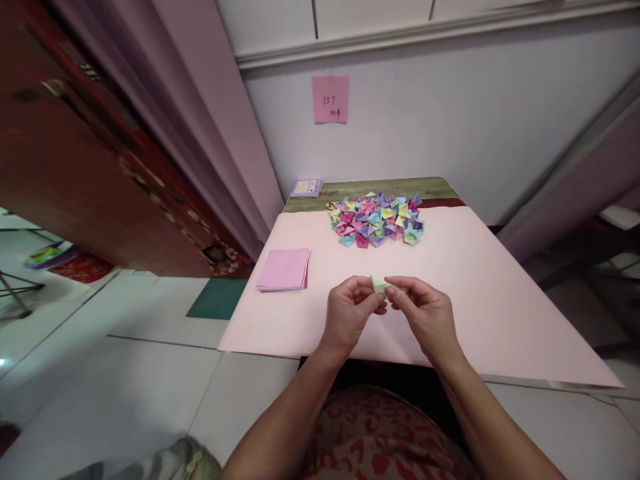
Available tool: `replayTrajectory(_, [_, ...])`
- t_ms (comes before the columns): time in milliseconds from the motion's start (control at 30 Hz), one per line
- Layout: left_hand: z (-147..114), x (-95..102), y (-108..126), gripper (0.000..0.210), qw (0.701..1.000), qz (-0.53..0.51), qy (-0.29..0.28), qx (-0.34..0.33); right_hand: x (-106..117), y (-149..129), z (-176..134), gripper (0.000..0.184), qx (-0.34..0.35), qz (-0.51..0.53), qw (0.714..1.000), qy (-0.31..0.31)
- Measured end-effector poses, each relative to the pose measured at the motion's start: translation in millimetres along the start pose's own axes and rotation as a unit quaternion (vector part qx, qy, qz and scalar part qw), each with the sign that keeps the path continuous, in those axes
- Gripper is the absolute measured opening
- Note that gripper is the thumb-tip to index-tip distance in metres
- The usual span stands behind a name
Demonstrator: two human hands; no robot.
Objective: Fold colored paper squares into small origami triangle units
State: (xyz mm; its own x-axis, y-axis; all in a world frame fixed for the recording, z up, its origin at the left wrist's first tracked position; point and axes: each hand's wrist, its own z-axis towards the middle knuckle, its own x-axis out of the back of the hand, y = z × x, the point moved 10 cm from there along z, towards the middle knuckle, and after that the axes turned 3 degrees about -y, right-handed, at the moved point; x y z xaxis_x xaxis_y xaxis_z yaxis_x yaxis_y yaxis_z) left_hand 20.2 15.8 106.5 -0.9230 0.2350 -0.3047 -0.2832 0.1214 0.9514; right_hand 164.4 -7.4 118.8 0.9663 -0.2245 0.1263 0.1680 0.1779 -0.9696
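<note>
A small pale green folded paper (379, 284) is pinched between both my hands, above the near part of the pink table cover. My left hand (350, 310) grips its left side with thumb and fingers. On the other side, my right hand (423, 310) closes its thumb and fingers on the paper's right part. My fingertips hide much of the folds. Beyond my hands lies a heap of folded paper pieces (376, 219) in pink, purple, blue, yellow and green. To the left rests a stack of square paper sheets (284, 269), pink on top.
The pink cover (480, 280) lies over a wooden-look table (425, 188). A small pack (307, 187) sits at its back left corner. A pink note (331, 99) with handwriting sticks to the wall. A purple curtain (220, 133) and a red-brown door (100, 147) stand at left.
</note>
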Motion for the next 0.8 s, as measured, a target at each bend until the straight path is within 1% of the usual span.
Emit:
replayTrajectory(67, [0,2.4,0,0.04,1.0,-0.015,0.013,0.002,3,-16,-3,0.021,0.078,-0.09,0.993,0.025])
replayTrajectory(100, [0,3.7,-1,0.043,1.0,-0.019,0.021,0.003,4,-26,-6,0.019,0.126,-0.138,0.982,0.041])
replayTrajectory(167, [1,5.9,-2,0.049,0.999,-0.022,0.036,0.003,4,-46,-14,0.017,0.222,-0.238,0.942,0.08])
replayTrajectory(233, [2,7.8,-2,0.052,0.998,-0.025,0.05,0.001,0,-60,-24,0.02,0.296,-0.329,0.89,0.111])
replayTrajectory(300, [2,8.9,-3,0.052,0.998,-0.023,0.058,-0.003,-6,-67,-32,0.025,0.343,-0.386,0.848,0.122])
replayTrajectory(333, [2,9.4,-2,0.051,0.998,-0.018,0.06,-0.007,-9,-69,-35,0.026,0.357,-0.399,0.836,0.123])
replayTrajectory(367, [1,10.2,-1,0.049,0.998,-0.006,0.063,-0.014,-9,-71,-37,0.025,0.362,-0.4,0.833,0.125])
replayTrajectory(400, [0,11.4,1,0.046,0.997,0.014,0.066,-0.026,-8,-71,-37,0.022,0.358,-0.392,0.838,0.129])
replayTrajectory(433, [-2,12.7,5,0.041,0.996,0.045,0.071,-0.043,-5,-70,-35,0.018,0.339,-0.375,0.853,0.129])
replayTrajectory(467, [-3,13.7,10,0.036,0.992,0.084,0.074,-0.064,-2,-66,-30,0.012,0.304,-0.349,0.879,0.118])
replayTrajectory(500, [-5,13.7,15,0.031,0.985,0.129,0.074,-0.087,0,-57,-23,0.01,0.253,-0.311,0.912,0.093])
replayTrajectory(533, [-7,12.3,20,0.028,0.976,0.176,0.067,-0.109,0,-43,-14,0.013,0.188,-0.26,0.946,0.052])
replayTrajectory(567, [-8,9.2,22,0.027,0.967,0.217,0.051,-0.124,-3,-27,-7,0.02,0.117,-0.198,0.973,0.0])
replayTrajectory(600, [-8,5.0,22,0.027,0.96,0.248,0.025,-0.13,-9,-10,-3,0.026,0.048,-0.13,0.989,-0.059])
replayTrajectory(633, [-7,0.3,19,0.029,0.956,0.266,-0.011,-0.123,-15,4,-1,0.031,-0.011,-0.062,0.992,-0.109])
replayTrajectory(700, [-4,-8.1,5,0.031,0.96,0.255,-0.09,-0.076,-23,25,-1,0.036,-0.096,0.038,0.979,-0.174])
replayTrajectory(733, [-3,-10.0,-3,0.031,0.965,0.229,-0.12,-0.045,-24,33,-2,0.037,-0.129,0.073,0.97,-0.191])
replayTrajectory(800, [0,-8.9,-15,0.034,0.977,0.156,-0.147,0.012,-26,47,-4,0.038,-0.185,0.123,0.952,-0.21])
